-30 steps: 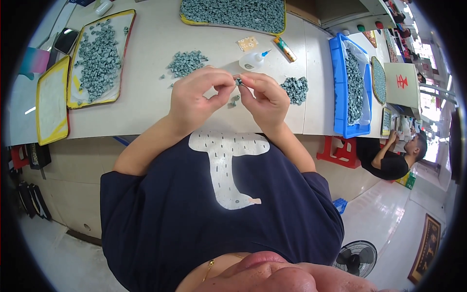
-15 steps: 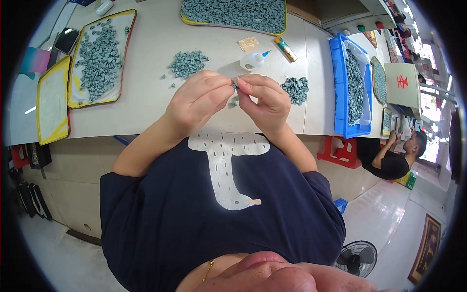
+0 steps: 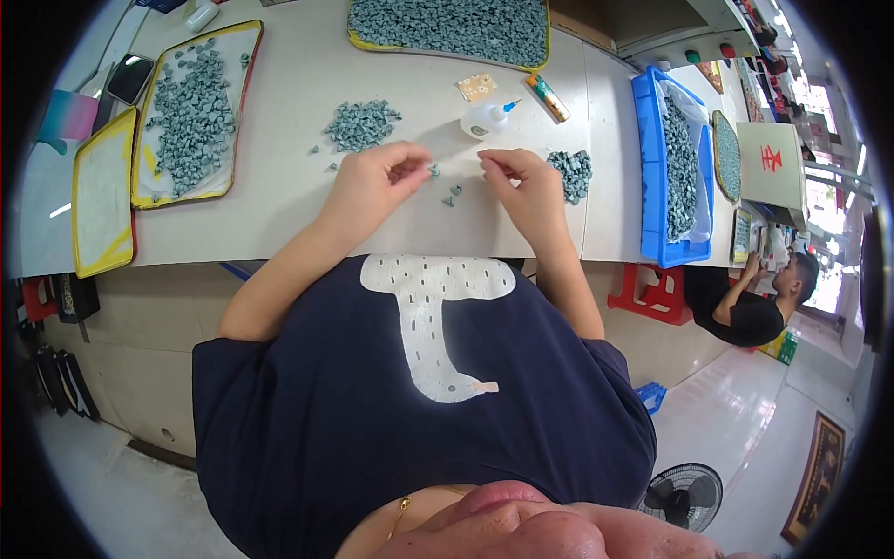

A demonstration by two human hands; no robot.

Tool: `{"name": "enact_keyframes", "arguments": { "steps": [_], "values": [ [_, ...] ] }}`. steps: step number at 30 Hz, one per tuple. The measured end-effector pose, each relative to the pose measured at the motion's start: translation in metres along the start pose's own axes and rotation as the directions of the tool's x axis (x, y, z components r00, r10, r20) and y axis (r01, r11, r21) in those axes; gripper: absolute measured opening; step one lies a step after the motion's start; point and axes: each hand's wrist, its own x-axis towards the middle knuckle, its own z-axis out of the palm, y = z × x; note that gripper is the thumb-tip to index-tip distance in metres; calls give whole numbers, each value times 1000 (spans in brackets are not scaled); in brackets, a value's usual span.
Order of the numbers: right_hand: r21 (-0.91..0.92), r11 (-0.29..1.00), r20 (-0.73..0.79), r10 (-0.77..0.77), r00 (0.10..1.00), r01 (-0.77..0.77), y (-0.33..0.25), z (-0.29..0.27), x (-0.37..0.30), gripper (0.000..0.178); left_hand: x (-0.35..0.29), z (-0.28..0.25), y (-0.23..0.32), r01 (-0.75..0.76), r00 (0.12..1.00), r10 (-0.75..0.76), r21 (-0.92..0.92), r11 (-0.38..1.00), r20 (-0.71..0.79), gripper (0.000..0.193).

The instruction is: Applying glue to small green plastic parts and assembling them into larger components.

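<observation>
Grey-green small parts lie everywhere on the pale table [image 3: 279,200], and one of them [image 3: 434,170] is pinched at the fingertips of the left hand [image 3: 377,182], whose other fingers curl in loosely. The right hand [image 3: 521,182] is apart from it, fingers bent and thumb meeting forefinger; whether anything is held there I cannot tell. Between the two hands two loose parts [image 3: 453,195] rest on the table. Two small heaps flank the hands: one heap [image 3: 361,125] just beyond the left hand, the other heap [image 3: 571,172] just beside the right hand. A white squeeze bottle [image 3: 484,118] with a blue tip lies beyond the right hand. Three yellow-rimmed trays show: a filled tray [image 3: 191,112] and a bare one [image 3: 102,191] well left of the left hand, another filled tray [image 3: 449,28] at the far edge. One blue bin [image 3: 672,168] sits right of the right hand.
</observation>
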Motion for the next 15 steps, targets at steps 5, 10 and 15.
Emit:
{"name": "enact_keyframes", "arguments": {
  "steps": [5, 10, 15],
  "values": [
    [-50, 992, -128, 106, 986, -113, 13, -12, 8, 21, 12, -8, -9, -118, 952, 208, 360, 926, -223, 14],
    [-174, 984, -278, -77, 957, 29, 9, -7, 21, 26, 18, 1, -10, -169, 890, 408, 685, 708, -203, 14],
    [-118, 993, -86, -1, 996, -9, 13, 0, 37, 27, 21, 3, -19, -165, 892, 414, 719, 675, -183, 12]
  ]
}}
